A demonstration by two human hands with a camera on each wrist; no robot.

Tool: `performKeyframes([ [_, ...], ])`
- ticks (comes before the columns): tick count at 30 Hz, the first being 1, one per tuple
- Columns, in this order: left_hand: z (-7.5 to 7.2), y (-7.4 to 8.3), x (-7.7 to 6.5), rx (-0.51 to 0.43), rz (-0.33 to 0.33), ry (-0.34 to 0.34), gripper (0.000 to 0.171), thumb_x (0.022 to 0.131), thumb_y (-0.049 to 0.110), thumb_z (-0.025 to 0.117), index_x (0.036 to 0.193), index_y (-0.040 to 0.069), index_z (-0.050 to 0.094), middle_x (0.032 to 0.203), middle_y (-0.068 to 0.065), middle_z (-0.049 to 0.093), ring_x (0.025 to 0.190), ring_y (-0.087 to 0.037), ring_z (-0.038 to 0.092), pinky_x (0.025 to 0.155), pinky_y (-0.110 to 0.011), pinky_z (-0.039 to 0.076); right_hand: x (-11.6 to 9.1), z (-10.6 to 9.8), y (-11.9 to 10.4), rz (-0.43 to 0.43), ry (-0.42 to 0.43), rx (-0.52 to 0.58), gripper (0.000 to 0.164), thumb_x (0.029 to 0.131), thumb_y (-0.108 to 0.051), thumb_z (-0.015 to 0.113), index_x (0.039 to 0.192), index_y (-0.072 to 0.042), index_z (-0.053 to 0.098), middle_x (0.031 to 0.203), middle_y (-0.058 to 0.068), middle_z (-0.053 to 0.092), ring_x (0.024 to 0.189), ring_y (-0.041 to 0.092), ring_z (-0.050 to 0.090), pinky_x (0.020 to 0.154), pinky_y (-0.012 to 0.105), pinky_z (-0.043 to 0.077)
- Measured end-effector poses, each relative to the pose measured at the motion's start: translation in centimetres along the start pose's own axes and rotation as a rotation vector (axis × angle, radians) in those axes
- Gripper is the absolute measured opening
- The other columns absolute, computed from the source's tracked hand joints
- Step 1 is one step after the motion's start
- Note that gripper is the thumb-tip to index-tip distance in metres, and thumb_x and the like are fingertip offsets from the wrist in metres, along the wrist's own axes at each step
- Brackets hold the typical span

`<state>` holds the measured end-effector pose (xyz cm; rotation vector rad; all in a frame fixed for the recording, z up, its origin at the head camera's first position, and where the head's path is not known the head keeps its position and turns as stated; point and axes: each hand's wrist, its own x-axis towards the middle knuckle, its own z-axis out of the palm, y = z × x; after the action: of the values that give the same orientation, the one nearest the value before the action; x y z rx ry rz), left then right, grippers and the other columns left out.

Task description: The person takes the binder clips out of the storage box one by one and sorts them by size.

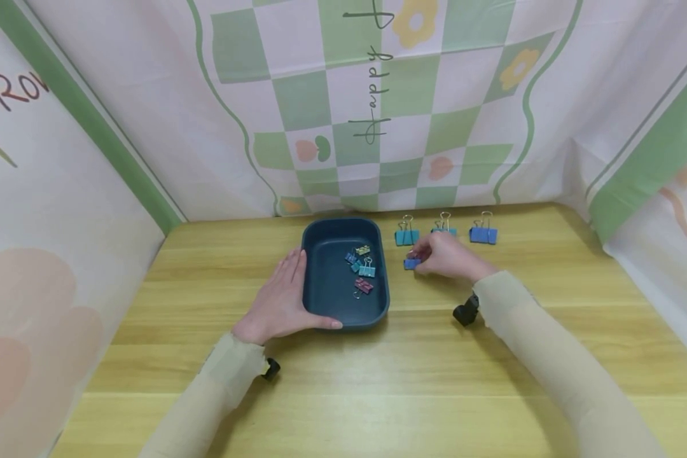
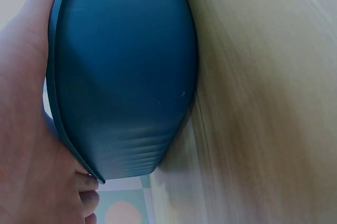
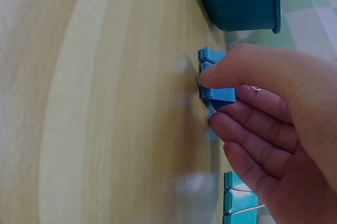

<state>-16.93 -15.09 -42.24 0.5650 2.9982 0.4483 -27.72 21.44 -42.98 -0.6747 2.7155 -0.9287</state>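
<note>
A dark blue tray [image 1: 346,318] stands on the table, several small binder clips [image 1: 364,285] lying inside it. My left hand [image 1: 277,299] rests against the tray, fingers straight along its left rim and thumb along the near edge. In the left wrist view, the tray's outer wall [image 2: 121,66] fills much of the picture. To the right of the tray, my right hand [image 1: 446,256] pinches a small blue binder clip [image 1: 412,263] close over the table. The thumb lies across that blue clip [image 3: 220,95] in the right wrist view, with the other fingers behind it.
Behind my right hand stand larger binder clips: a teal one [image 1: 406,238], another teal one [image 1: 444,230] partly hidden by the hand, and a blue one [image 1: 483,235]. A patterned curtain [image 1: 366,114] hangs along the table's back edge.
</note>
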Motion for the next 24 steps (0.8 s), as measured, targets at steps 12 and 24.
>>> performKeyframes([
  [12, 0.1, -0.1, 0.0, -0.004, 0.008, 0.016, 0.154, 0.057, 0.103, 0.050, 0.162, 0.000, 0.005, 0.169, -0.015, 0.001, 0.155, -0.023, -0.001, 0.123, -0.036, 0.006, -0.3, -0.2, -0.3, 0.024, 0.009, 0.007, 0.041, 0.075, -0.005, 0.083, 0.114, 0.001, 0.073, 0.098, 0.006, 0.072, 0.089, 0.023, 0.066, 0.082, 0.041, 0.058],
  [24, 0.0, 0.0, 0.0, -0.012, 0.006, 0.009, 0.154, 0.057, 0.103, 0.050, 0.162, 0.000, 0.004, 0.169, -0.014, -0.001, 0.154, -0.023, -0.001, 0.123, -0.036, 0.006, -0.8, -2.5, -3.8, -0.044, 0.136, 0.026, 0.048, 0.081, -0.018, 0.087, 0.122, -0.001, 0.071, 0.119, 0.015, 0.071, 0.106, 0.031, 0.065, 0.094, 0.051, 0.053],
])
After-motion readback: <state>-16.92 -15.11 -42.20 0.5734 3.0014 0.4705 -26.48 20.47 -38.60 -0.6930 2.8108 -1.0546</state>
